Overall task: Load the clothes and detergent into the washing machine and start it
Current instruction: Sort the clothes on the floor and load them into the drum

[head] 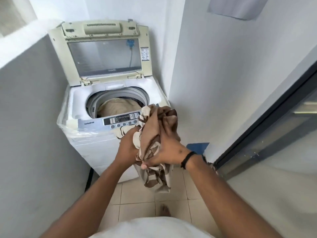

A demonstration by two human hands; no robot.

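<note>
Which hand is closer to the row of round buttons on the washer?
Left. The left hand grips the patterned cloth just below the buttons; the right hand holds it farther right.

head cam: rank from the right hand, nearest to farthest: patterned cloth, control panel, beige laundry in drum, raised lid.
1. Patterned cloth: gripped in the right hand.
2. Control panel: ahead, on the washer's front edge.
3. Beige laundry: inside the drum behind the panel.
4. Raised lid: upright at the back.
</note>
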